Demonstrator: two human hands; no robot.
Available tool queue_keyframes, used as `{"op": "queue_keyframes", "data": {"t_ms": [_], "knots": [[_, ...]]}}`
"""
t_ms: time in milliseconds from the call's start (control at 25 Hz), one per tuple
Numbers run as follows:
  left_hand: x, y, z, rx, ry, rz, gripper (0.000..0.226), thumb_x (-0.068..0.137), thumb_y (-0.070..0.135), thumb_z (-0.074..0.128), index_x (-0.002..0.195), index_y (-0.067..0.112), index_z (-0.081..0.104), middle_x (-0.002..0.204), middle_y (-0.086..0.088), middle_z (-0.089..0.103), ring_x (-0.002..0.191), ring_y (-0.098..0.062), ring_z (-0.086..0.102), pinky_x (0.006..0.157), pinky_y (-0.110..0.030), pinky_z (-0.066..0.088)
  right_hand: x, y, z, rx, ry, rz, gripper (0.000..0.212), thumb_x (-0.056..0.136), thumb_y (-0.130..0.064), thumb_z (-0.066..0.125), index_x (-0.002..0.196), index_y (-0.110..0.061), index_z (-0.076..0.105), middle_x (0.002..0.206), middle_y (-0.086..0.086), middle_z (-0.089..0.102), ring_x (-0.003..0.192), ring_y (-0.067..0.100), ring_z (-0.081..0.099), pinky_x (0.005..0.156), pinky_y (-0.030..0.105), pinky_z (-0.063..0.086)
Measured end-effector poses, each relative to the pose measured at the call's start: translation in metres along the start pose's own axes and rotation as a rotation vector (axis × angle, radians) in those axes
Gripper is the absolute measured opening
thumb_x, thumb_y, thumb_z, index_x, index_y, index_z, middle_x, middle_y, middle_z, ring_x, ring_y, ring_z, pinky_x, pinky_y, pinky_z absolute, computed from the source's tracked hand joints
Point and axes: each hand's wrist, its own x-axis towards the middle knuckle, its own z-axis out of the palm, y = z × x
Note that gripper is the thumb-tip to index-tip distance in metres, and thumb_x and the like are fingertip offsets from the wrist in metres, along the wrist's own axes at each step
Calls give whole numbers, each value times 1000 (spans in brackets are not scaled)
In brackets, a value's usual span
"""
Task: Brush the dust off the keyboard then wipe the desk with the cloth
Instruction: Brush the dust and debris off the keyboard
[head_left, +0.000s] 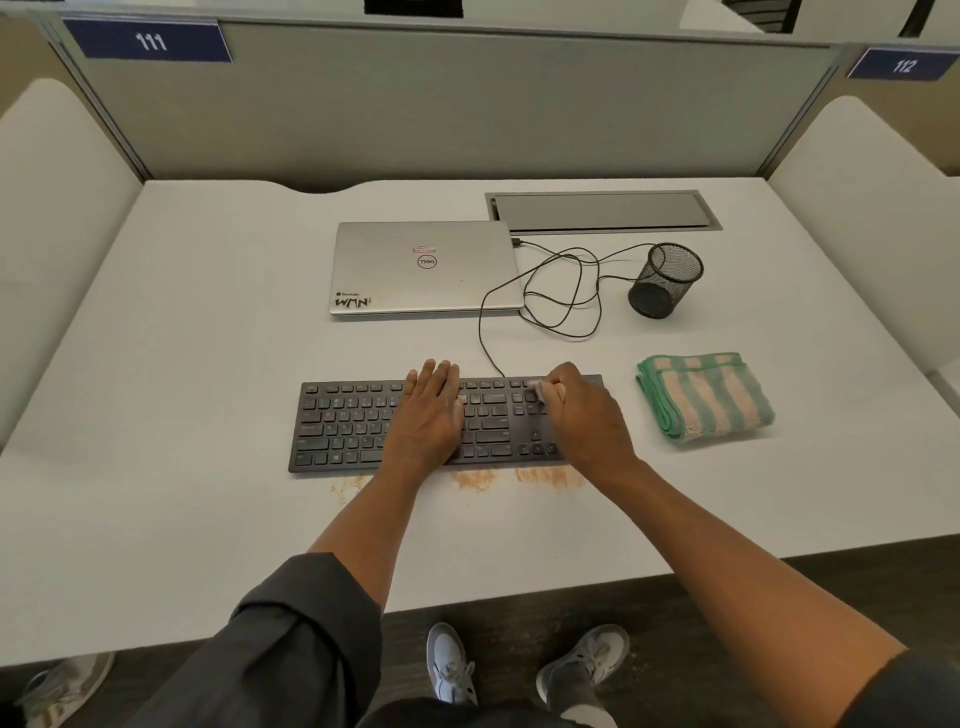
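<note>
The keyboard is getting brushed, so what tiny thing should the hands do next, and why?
Probably sweep the small brush toward the front edge of the keyboard. The right hand holds it at the top right keys, while the left hand lies flat, steadying the keyboard. Orange dust already lies on the desk just past that edge, and the cloth sits folded, unused.

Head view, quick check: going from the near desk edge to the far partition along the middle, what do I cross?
Orange-brown dust smear on the white desk → dark flat keyboard with both hands on it → closed silver laptop → grey recessed cable hatch, offset to the right.
</note>
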Motion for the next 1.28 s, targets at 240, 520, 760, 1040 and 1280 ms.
{"op": "queue_keyframes", "data": {"t_ms": [240, 520, 760, 1040, 1280], "knots": [[-6, -9, -3, 6, 8, -8, 57, 108, 27, 27, 159, 5, 19, 167, -13, 19, 156, -27, 7, 127, -41, 0, -24, -35, 32, 81, -156, -209, 22, 105, -33, 43, 101, -18, 58, 76, -6, 61, 64, 12, 55, 56, 32, 40], [-10, -15, -2, -3, 9, -11, 57, 107, 27, 28, 159, 6, 17, 167, -13, 17, 156, -26, 6, 128, -42, 1, 4, -22, 21, 109, -10, -103, 18, 105, -29, 48, 100, -14, 56, 71, -13, 51, 62, 7, 48, 53, 25, 28], [-12, -16, -2, -11, 23, -5, 57, 107, 26, 29, 159, 5, 18, 167, -14, 18, 156, -27, 7, 128, -41, 2, -17, -42, 34, 39, -218, -293, 16, 104, -30, 45, 108, -20, 57, 85, -6, 61, 74, 15, 53, 63, 35, 41], [-11, -17, -1, 13, 10, -11, 57, 108, 26, 29, 160, 6, 17, 168, -13, 17, 156, -26, 6, 128, -41, 1, -47, -23, 7, 220, -338, -161, 16, 102, -25, 48, 96, -20, 61, 79, -5, 65, 73, 11, 58, 65, 34, 46], [-18, 17, -10, -204, 102, 51, 66, 103, 43, 14, 155, 8, 35, 161, -11, 36, 152, -24, 24, 126, -37, 9, -40, -3, -19, 438, -144, 117, 12, 99, -19, 52, 92, -20, 62, 71, 0, 71, 60, 3, 62, 57, 26, 49]]}}
